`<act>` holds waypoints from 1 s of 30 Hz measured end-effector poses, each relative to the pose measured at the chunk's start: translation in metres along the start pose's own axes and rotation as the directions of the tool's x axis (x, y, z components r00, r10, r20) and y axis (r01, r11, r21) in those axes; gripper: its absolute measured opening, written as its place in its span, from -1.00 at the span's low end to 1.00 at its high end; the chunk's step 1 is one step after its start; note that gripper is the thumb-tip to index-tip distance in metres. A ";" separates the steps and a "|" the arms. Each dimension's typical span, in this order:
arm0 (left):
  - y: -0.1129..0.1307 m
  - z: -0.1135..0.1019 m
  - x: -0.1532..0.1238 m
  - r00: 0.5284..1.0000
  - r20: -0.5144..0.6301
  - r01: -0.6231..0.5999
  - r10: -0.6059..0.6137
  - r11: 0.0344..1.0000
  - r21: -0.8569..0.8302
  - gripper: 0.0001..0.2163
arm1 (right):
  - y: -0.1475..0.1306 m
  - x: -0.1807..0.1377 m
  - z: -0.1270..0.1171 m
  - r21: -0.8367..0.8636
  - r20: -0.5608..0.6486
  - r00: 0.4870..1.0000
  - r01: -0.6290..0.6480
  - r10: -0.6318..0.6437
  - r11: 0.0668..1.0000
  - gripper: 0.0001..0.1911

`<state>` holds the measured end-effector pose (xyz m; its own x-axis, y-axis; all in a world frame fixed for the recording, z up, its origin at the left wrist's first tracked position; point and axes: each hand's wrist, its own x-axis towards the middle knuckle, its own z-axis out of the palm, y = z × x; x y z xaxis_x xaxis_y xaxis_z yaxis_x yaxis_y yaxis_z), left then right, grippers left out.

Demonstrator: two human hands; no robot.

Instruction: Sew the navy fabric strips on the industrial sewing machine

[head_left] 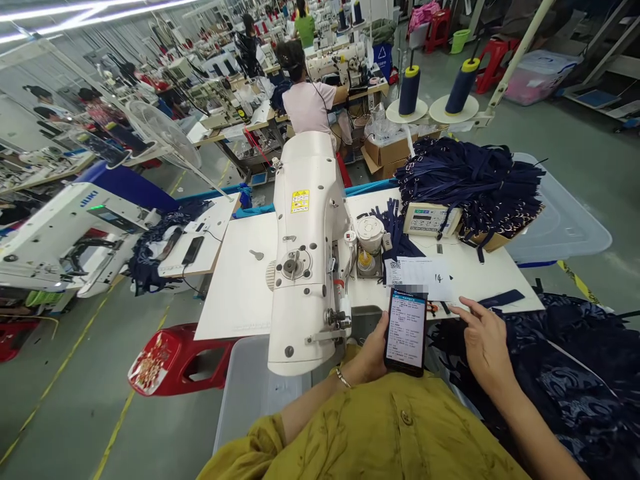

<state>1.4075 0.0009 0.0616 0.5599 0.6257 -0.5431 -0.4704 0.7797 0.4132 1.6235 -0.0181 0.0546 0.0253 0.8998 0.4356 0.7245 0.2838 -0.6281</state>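
Note:
My left hand [371, 353] is closed around the lower left side of a black smartphone [406, 333], whose lit screen shows lines of text. To the right of the phone, my right hand [484, 341] hovers apart from it with fingers spread and nothing held. Behind the phone lies a white paper sheet [420, 277] with a QR code and a handwritten 14. A navy fabric strip [503, 298] rests on the table edge just beyond my right hand. Small tools near the phone's right side are partly hidden.
A white sewing machine [305, 253] stands at my left on the white table [235, 267]. A heap of navy straps [465, 173] sits behind a control box [431, 220]. Dark patterned fabric [575, 373] piles up on the right. A red stool [173, 360] stands left.

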 end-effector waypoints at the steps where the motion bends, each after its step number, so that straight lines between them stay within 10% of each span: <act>1: 0.000 0.001 0.001 1.000 -0.001 -0.002 0.002 1.000 -0.011 -0.34 | 0.001 -0.003 0.001 -0.001 0.013 1.000 0.008 -0.008 1.000 -0.49; 10: 0.005 0.013 -0.001 0.997 -0.073 -0.042 0.037 0.997 -0.062 -0.46 | -0.001 -0.028 0.017 0.222 0.256 0.959 -0.183 0.123 0.958 -0.57; 16: 0.003 0.010 0.003 0.990 -0.083 -0.126 0.116 0.985 -0.118 -0.51 | -0.010 -0.053 0.040 0.539 0.626 0.739 -0.640 0.247 0.547 -0.38; 22: 0.000 0.010 0.004 0.987 -0.112 -0.130 0.119 0.987 -0.099 -0.47 | -0.019 -0.062 0.055 0.612 0.630 0.740 -0.659 0.233 0.438 -0.43; 30: -0.004 0.009 0.005 0.990 -0.108 -0.107 0.096 0.989 -0.103 -0.45 | -0.015 -0.053 0.048 0.581 0.585 0.766 -0.626 0.268 0.521 -0.43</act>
<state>1.4186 0.0012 0.0641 0.4354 0.6916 -0.5762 -0.5953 0.7014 0.3920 1.5784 -0.0541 0.0102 -0.1898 0.9587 -0.2118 -0.0384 -0.2228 -0.9741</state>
